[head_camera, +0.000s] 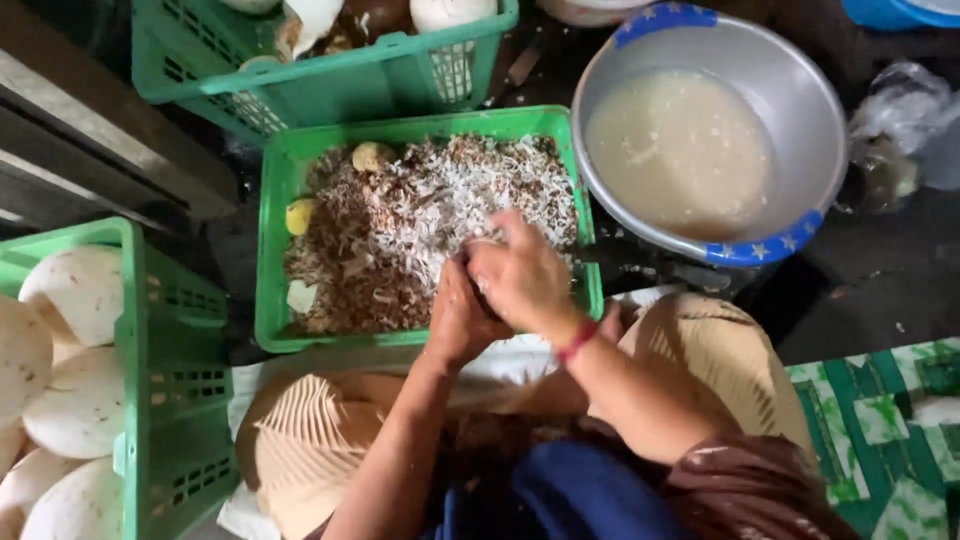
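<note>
My left hand and my right hand are pressed together over the near right corner of a green plastic crate. Both curl around a small pale object, mostly hidden between the fingers; what it is cannot be told. The crate holds a heap of brown and white peelings and shreds, with a few small yellowish pieces near its left side. A red band circles my right wrist.
A metal basin of cloudy whitish liquid sits at upper right. A green crate at left holds several peeled white round pieces. Another green crate stands behind. My knees in tan cloth are below. A green patterned mat lies at right.
</note>
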